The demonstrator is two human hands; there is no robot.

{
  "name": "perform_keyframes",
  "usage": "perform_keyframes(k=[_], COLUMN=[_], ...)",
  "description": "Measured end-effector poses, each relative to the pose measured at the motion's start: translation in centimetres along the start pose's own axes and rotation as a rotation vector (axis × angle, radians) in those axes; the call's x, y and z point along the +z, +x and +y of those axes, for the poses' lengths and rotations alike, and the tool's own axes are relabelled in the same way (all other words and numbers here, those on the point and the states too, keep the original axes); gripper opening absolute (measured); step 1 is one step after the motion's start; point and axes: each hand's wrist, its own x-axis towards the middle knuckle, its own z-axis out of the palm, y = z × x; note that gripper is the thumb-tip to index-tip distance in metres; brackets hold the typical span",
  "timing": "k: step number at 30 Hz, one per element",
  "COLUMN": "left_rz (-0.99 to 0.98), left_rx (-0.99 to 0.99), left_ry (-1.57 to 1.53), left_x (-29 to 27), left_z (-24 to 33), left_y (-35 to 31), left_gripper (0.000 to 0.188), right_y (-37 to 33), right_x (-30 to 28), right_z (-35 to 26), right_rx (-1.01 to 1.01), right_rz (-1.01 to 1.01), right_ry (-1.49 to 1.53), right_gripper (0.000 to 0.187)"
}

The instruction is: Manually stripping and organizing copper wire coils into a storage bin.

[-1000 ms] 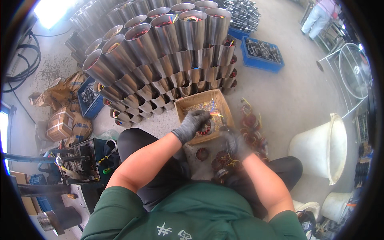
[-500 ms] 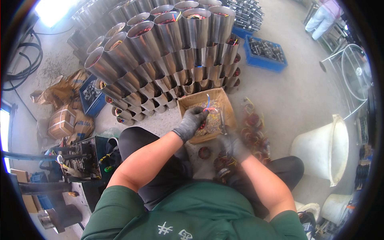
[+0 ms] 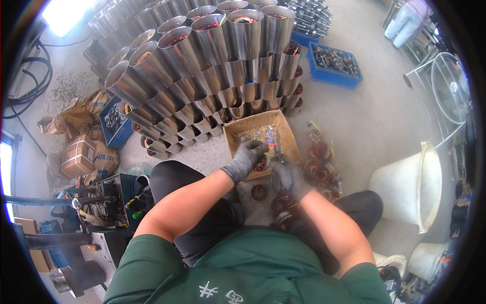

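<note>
My left hand, in a grey work glove, is closed on the coloured lead wires of a small motor winding. The dark red winding shows just under the fingers. My right hand, gloved too, is closed round a pliers-like hand tool whose tip is at the wires; its exact kind is hard to make out. Both hands are over the near part of a cardboard box holding many small coloured scraps. Below it, another round winding lies on the floor between my legs.
Stacked steel cylinders with windings inside stand beyond the box. A pile of windings lies to its right. Blue crates hold metal parts. At the right stands a white tub; at the left, a machine. A person is far right.
My right hand has moved up and left, bringing the tool closer to the left hand and the wires. The left hand has shifted slightly right, still holding the wires.
</note>
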Motion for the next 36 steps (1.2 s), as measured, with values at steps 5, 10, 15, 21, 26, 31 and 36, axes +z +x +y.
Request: perform_keyframes(k=[5, 10, 15, 21, 26, 31, 36], left_rz=[0.081, 0.081, 0.039, -0.027, 0.006, 0.068, 0.337], left_rx=[-0.07, 0.063, 0.059, 0.027, 0.024, 0.312, 0.652], left_ry=[0.082, 0.241, 0.265, 0.381, 0.379, 0.07, 0.051], left_x=[0.6, 0.1, -0.4, 0.2, -0.4, -2.4, -4.5], left_z=[2.2, 2.2, 1.8, 2.8, 3.2, 7.7, 14.6], left_y=[-0.8, -0.2, -0.1, -1.4, -1.2, -2.8, -9.9], left_gripper=[0.031, 0.019, 0.015, 0.015, 0.02, 0.025, 0.025], right_y=[-1.0, -0.9, -1.9, -1.1, -1.2, 0.3, -0.6], right_x=[-1.1, -2.2, -0.7, -3.3, -5.0, -11.6, -15.4], right_z=[-1.4, -2.0, -4.9, -3.3, -4.5, -4.1, -1.6], right_rx=[-0.064, -0.099, 0.256, 0.198, 0.123, -0.14, 0.016], right_rz=[0.106, 0.082, 0.143, 0.065, 0.159, 0.481, 0.702], right_ry=[-0.21, -0.204, 0.173, -0.157, -0.288, -0.258, -0.976], right_gripper=[0.025, 0.025, 0.024, 0.018, 0.02, 0.024, 0.055])
